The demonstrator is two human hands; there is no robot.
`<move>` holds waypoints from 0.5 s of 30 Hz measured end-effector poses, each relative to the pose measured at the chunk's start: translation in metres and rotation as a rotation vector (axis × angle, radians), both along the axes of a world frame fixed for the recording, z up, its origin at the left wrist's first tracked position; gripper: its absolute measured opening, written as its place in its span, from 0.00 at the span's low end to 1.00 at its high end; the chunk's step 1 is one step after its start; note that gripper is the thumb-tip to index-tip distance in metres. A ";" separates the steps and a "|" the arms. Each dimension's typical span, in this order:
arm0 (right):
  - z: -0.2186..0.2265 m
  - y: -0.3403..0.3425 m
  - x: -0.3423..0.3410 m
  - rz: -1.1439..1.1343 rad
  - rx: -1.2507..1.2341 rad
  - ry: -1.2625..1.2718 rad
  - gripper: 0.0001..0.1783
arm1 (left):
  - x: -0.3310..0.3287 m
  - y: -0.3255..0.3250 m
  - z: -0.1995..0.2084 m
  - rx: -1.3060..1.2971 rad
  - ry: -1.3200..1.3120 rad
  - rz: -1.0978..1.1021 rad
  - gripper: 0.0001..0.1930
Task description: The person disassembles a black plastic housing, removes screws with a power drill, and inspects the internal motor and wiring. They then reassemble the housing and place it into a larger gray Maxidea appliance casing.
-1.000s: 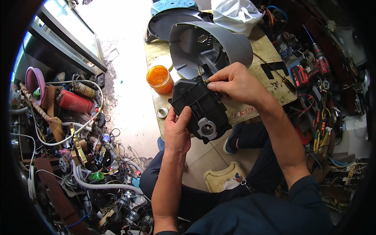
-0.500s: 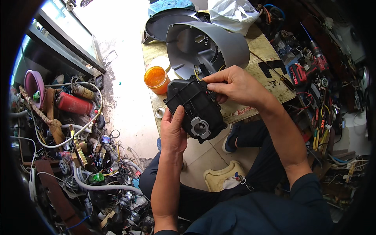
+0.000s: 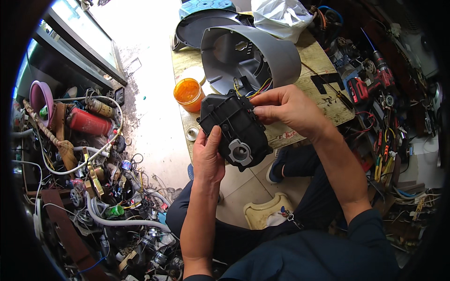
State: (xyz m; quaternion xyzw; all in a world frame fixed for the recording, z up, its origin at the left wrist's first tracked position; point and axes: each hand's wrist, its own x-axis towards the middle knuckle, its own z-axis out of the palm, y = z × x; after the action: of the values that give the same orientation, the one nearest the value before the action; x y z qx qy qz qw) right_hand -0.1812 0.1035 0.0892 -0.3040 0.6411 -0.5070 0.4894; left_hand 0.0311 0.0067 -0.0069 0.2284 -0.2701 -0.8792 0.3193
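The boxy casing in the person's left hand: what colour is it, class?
Mostly black: the casing shows best in the head view.

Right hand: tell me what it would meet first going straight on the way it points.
Likely the black case: the right hand points left at its upper right edge, though depth is unclear and they may be touching.

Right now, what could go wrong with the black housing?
The coloured wires beside the fingers of the right hand might snag. The black plastic housing, partly beyond the tabletop, could slip from the left hand. Swinging it left might tip the nearby orange-filled jar.
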 end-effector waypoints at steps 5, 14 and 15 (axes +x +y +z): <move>-0.007 0.000 0.000 -0.025 -0.023 0.059 0.16 | -0.002 0.003 -0.001 -0.003 0.001 0.005 0.25; -0.009 0.004 0.013 0.023 -0.107 0.187 0.23 | 0.001 -0.001 -0.004 0.013 -0.003 -0.011 0.25; -0.008 0.005 0.011 0.046 -0.108 0.208 0.23 | 0.001 0.000 -0.003 0.006 -0.006 -0.008 0.25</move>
State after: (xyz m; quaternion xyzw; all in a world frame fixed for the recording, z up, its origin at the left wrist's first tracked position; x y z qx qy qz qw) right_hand -0.1701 0.1086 0.0808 -0.3955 0.6530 -0.4953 0.4145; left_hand 0.0321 0.0070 -0.0095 0.2310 -0.2695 -0.8804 0.3145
